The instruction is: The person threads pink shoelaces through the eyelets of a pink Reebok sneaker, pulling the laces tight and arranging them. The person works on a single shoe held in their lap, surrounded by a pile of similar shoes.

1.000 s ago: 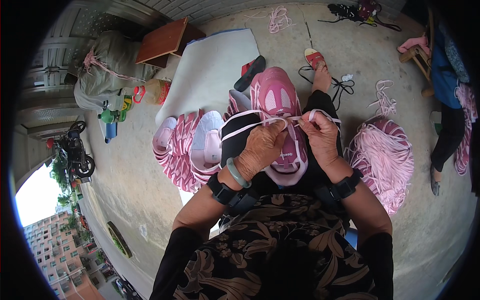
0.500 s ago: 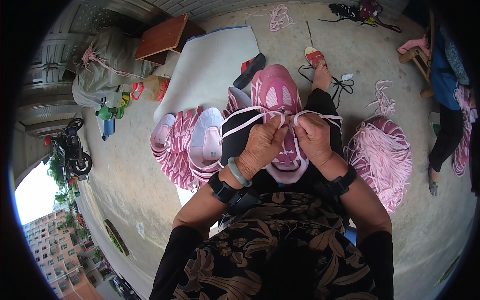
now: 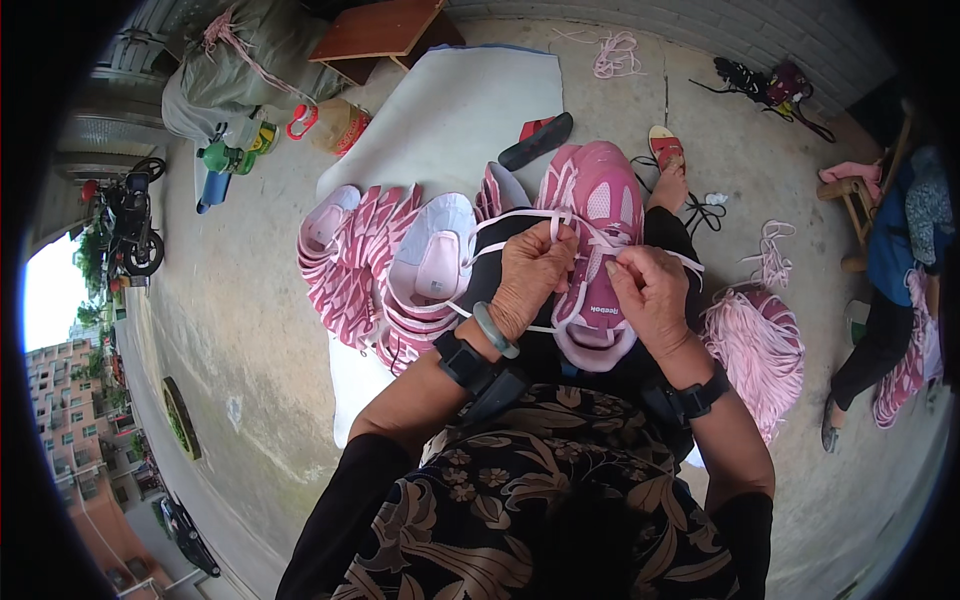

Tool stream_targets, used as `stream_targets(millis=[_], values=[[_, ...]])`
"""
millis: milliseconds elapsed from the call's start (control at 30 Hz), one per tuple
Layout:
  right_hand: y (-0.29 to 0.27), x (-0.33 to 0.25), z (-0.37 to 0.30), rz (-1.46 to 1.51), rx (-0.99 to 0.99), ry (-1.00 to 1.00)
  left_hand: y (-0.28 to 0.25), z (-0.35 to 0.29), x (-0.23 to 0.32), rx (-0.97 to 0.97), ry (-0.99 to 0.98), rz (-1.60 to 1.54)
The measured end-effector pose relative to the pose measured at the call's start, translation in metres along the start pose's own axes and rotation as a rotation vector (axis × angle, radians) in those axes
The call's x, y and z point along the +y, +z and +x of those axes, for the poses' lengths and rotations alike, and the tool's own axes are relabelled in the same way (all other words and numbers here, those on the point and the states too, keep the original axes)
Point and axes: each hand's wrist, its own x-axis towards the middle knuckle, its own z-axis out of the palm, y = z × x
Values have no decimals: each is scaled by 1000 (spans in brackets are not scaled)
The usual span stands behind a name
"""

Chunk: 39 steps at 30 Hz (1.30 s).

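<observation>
A pink sneaker (image 3: 612, 165) rests across my lap, toe pointing away from me and its opening toward me. Over its tongue, my left hand (image 3: 533, 280) is closed in a pinch on a pale pink shoelace (image 3: 508, 214), which loops up above the fingers. At the sneaker's right side, my right hand (image 3: 655, 300) has thumb and forefinger pressed together near the lacing; whether lace is between them is hard to make out. More lace crosses the upper and trails out over both black-trousered legs.
Nested pink shoe uppers (image 3: 368, 250) stand left of my lap. To the right lies a big bundle of pink laces (image 3: 755, 355). Ahead are a white sheet (image 3: 440, 110), a black slipper (image 3: 537, 141) and a wooden stool (image 3: 380, 30). Another person (image 3: 890, 290) sits at far right.
The hands have drawn slightly apart. My right hand has come back lower along the sneaker's right side, while my left raises a lace loop. The whole view has also turned somewhat.
</observation>
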Motion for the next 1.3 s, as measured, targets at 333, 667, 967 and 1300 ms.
stream_targets(millis=[333,667,967,1300], values=[[12,5,-7,-51,-19,46,1,19,-32,125,282,214],[14,7,-8,1,-33,87,-3,8,2,-145,13,30],[15,4,-7,69,-13,123,-15,13,6,-184,-115,-62],[16,1,-6,71,8,108,-14,16,4,-138,-133,-57]])
